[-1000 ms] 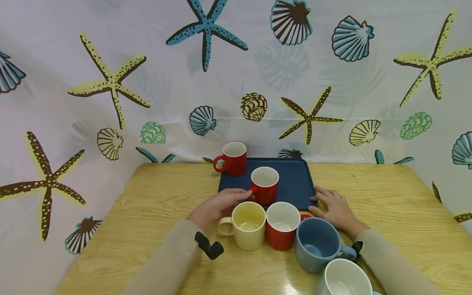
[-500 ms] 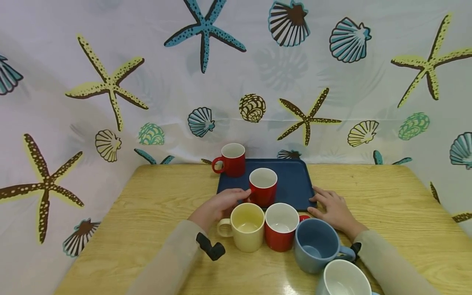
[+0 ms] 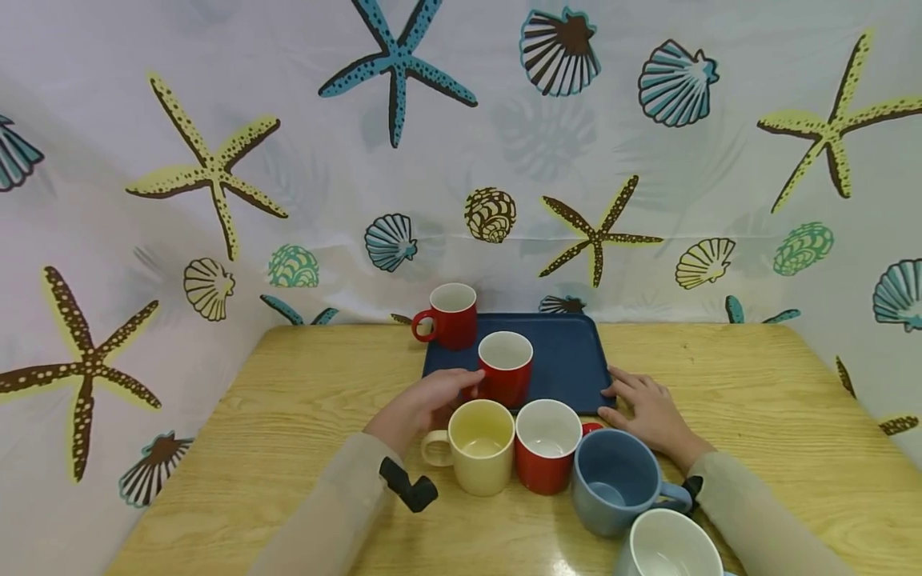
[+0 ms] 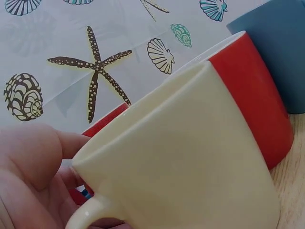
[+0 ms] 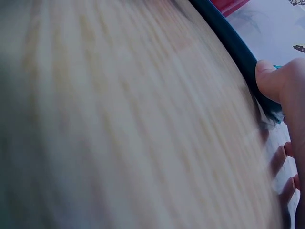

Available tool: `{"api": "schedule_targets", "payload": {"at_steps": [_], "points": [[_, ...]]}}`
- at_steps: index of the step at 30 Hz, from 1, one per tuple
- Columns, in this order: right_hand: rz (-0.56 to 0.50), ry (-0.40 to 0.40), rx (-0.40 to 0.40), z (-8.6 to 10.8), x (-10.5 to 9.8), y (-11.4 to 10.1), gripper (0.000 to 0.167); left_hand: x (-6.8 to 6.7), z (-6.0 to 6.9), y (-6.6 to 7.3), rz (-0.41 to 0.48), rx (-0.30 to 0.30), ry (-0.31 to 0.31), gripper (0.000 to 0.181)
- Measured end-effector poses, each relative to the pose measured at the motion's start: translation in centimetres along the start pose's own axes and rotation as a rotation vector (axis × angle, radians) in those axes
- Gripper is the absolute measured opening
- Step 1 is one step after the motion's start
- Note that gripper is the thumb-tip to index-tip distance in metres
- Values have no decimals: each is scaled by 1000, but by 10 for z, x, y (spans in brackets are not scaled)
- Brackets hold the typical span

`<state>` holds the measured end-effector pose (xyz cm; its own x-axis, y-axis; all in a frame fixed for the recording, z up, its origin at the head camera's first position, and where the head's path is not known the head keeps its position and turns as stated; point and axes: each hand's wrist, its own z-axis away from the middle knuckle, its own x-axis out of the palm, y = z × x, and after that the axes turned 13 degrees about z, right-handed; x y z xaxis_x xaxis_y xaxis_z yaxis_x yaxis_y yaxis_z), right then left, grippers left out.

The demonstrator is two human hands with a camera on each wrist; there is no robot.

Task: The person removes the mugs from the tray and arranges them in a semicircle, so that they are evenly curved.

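Observation:
My left hand (image 3: 425, 404) pinches the handle of a red mug (image 3: 507, 384) with white inside, upright at the front of the blue tray (image 3: 569, 364). In the left wrist view this mug and handle are mostly hidden behind a cream mug (image 4: 186, 152), beside my left hand (image 4: 38, 171). My right hand (image 3: 651, 412) rests at the tray's front right corner, fingers spread. The right wrist view shows the thumb of my right hand (image 5: 290, 95) touching the tray edge (image 5: 233, 43). A second red mug (image 3: 456, 324) stands at the tray's back left.
In front of the tray, on the wooden table (image 3: 310, 400), stand the cream mug (image 3: 481, 460), another red mug (image 3: 543, 464) and a blue mug (image 3: 612, 488). A pale mug (image 3: 670, 548) is cut off at the bottom edge. Patterned cloth (image 3: 446, 168) hangs behind.
The red mug held by my left hand has shifted slightly left on the tray. My right hand stays at the tray corner. The head view has moved a little.

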<state>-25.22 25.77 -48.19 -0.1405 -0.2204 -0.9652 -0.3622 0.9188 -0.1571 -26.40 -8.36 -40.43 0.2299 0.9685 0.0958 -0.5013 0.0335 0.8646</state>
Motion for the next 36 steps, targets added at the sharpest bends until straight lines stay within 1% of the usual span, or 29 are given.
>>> {"api": "schedule_targets", "payload": {"at_steps": [5,10,15,18,23,26,31,36], "points": [[3,2,-1,0,1,0,42,-5,3,4,-52,-17,37,34],[0,8,1,1,1,0,42,-12,4,5,-115,-17,71,35],[-5,10,3,1,1,0,42,-18,8,6,-147,-29,80,35],[-18,8,7,1,1,0,42,-21,10,6,-143,-38,78,35],[-24,4,11,0,1,0,42,-26,11,6,-131,-29,87,36],[-23,4,9,0,1,0,42,-30,11,4,-103,-10,83,37],[-24,-2,5,0,-1,0,42,-38,12,-1,-28,28,76,37],[-26,-11,13,0,-1,-1,41,-43,15,-3,25,53,74,38]]}}
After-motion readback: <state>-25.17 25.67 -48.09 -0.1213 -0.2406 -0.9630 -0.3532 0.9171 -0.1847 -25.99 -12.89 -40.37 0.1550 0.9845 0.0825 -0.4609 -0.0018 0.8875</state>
